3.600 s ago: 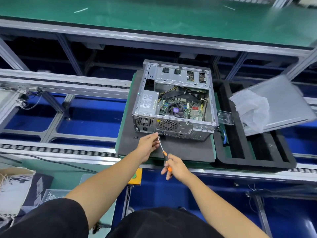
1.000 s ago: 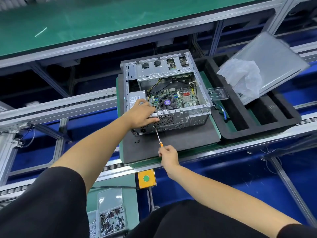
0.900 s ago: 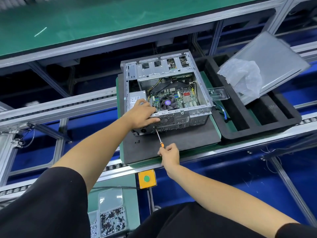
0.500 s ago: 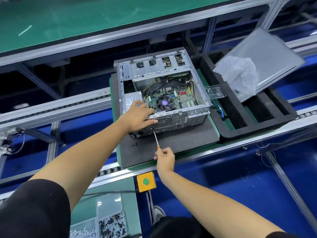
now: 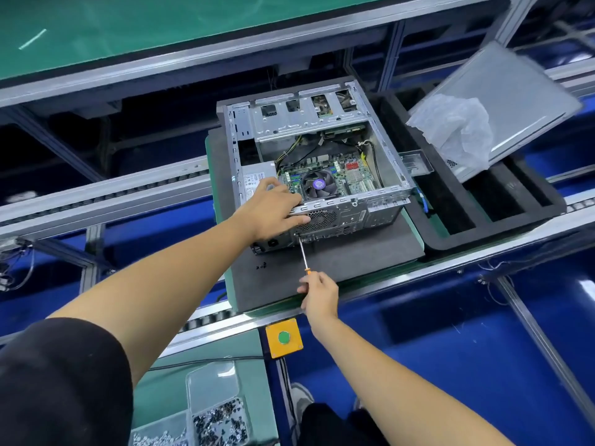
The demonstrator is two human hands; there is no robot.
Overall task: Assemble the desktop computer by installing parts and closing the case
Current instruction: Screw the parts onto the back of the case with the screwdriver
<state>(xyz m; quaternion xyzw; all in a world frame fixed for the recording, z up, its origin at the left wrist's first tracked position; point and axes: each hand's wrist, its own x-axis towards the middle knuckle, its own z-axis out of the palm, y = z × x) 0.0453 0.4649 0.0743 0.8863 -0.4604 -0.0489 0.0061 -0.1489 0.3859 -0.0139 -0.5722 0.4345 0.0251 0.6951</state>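
A factory conveyor line with aluminium rails [image 5: 106, 201] and blue panels below carries a dark foam pad [image 5: 325, 268]. The open computer case [image 5: 322, 162] lies on its side on the pad, rear panel facing the person. The screwdriver [image 5: 303, 255] runs from the right hand [image 5: 318, 292], whose fingers pinch its orange handle, up to the rear panel. The left hand [image 5: 273, 210] rests on the case's near edge, fingers spread loosely.

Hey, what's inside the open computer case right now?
Inside the computer case: a green motherboard, a CPU cooler fan, a power supply and cables. The left hand covers part of the power supply.
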